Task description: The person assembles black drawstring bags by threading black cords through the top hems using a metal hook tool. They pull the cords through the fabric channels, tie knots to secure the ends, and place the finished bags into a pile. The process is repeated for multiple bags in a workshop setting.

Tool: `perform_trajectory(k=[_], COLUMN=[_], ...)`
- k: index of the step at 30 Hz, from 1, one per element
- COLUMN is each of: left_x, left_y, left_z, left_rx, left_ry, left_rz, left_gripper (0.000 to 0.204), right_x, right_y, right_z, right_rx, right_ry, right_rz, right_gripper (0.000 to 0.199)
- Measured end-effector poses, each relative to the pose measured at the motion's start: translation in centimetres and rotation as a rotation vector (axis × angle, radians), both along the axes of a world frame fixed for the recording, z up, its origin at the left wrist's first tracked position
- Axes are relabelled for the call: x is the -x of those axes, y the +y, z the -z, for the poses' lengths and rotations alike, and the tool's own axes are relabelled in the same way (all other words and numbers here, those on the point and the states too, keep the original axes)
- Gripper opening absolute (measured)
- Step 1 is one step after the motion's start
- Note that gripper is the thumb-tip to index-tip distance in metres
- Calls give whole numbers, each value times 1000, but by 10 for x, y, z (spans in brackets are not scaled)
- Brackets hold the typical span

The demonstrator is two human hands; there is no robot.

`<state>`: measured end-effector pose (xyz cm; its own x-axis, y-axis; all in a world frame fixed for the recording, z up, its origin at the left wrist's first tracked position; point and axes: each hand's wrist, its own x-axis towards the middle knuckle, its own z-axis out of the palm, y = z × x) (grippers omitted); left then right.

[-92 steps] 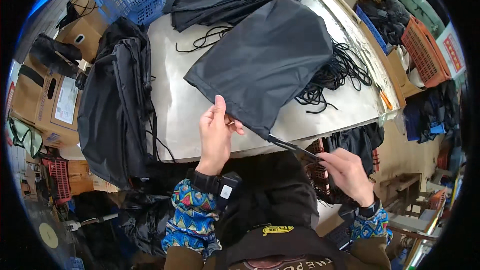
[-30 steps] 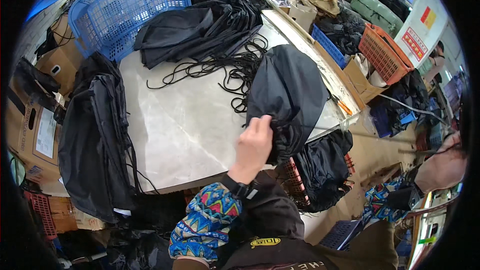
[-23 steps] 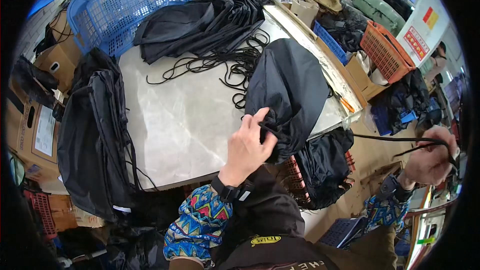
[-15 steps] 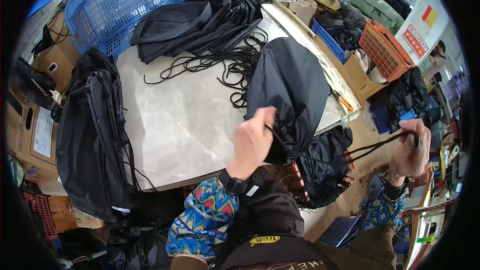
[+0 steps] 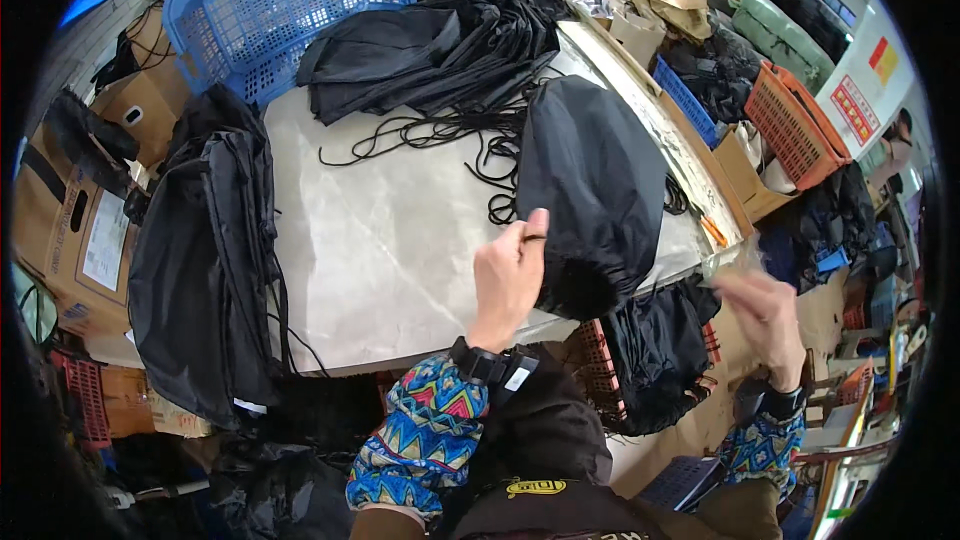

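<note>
I'd hold the black bag (image 5: 592, 165) taut: left fingers (image 5: 521, 243) pinched on its left edge, right fingers (image 5: 748, 292) right of it, too blurred to tell.

The black bag (image 5: 590, 170), earlier spread flat, now bulges; its mouth has turned toward the person. The right hand (image 5: 768, 320), half a second ago holding a cord drawn rightward, has come nearer the bag; it is blurred.

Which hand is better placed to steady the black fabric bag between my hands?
Probably the left hand, at the left edge of the black fabric bag; the right hand, blurred, is apart from it.
</note>
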<state>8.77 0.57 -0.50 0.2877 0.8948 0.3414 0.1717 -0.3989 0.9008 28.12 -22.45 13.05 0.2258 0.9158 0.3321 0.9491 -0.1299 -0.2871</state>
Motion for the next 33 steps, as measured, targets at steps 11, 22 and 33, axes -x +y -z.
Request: perform_trajectory(k=[11, 22, 33], left_x=[11, 40, 6], left_y=[16, 28, -50], left_z=[12, 2, -77], left_rx=[237, -61, -48], left_ry=[166, 333, -199], left_rz=[-82, -117, 808], left_gripper=[82, 38, 32], right_x=[-33, -87, 59], right_y=[-15, -38, 46], right_z=[13, 20, 15], right_rx=[-218, -647, -236], right_ry=[301, 635, 660], right_rz=[197, 538, -51], right_gripper=[29, 24, 14])
